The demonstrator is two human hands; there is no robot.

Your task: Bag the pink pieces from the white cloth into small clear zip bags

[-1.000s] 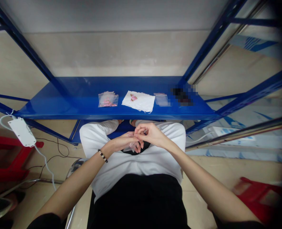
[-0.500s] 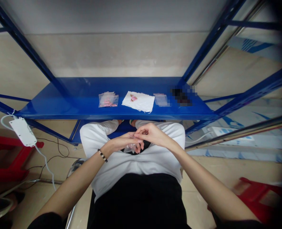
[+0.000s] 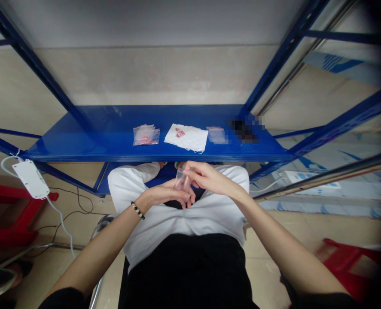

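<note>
A small clear plastic bag (image 3: 182, 180) stands up between my hands at chest height. My right hand (image 3: 208, 178) pinches its upper edge between thumb and fingers. My left hand (image 3: 164, 193), with a dark beaded bracelet (image 3: 138, 210) on the wrist, has curled fingers against the bag's lower part. Nothing shows inside the bag. Directly below my hands is a white shirt (image 3: 184, 223).
Ahead stands a blue steel shelf (image 3: 80, 148) holding a bag of pink items (image 3: 146, 135), a white sheet with a pink item (image 3: 186, 137), a transparent bag (image 3: 216, 135) and a blurred dark object (image 3: 244, 131). A white power strip (image 3: 31, 179) hangs left; red stools (image 3: 6, 219) stand on the floor.
The clear bag has risen from low between my hands to stand upright, now plainly visible. My hands have moved slightly apart around it.
</note>
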